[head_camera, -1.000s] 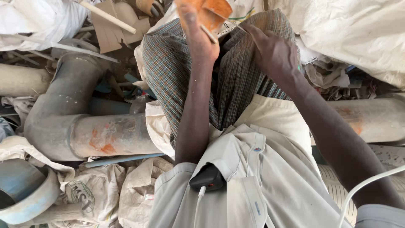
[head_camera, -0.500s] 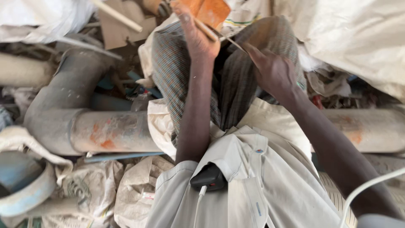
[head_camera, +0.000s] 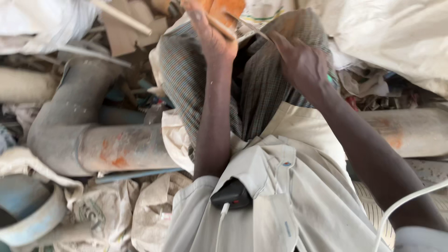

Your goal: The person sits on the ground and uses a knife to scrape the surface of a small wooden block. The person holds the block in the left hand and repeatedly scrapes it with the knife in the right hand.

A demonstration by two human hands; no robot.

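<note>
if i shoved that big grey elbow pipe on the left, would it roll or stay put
The grey elbow pipe would probably stay put: its bend should stop it rolling freely, and sacks and another pipe crowd its sides. It looks thick-walled, so likely stiff and fairly heavy. Its dusty surface should not be slippery.

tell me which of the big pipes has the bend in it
The grey pipe left of the person's checked-trousered legs: it curves like an elbow and carries orange smears. The pale pipe on the right runs straight.
</note>
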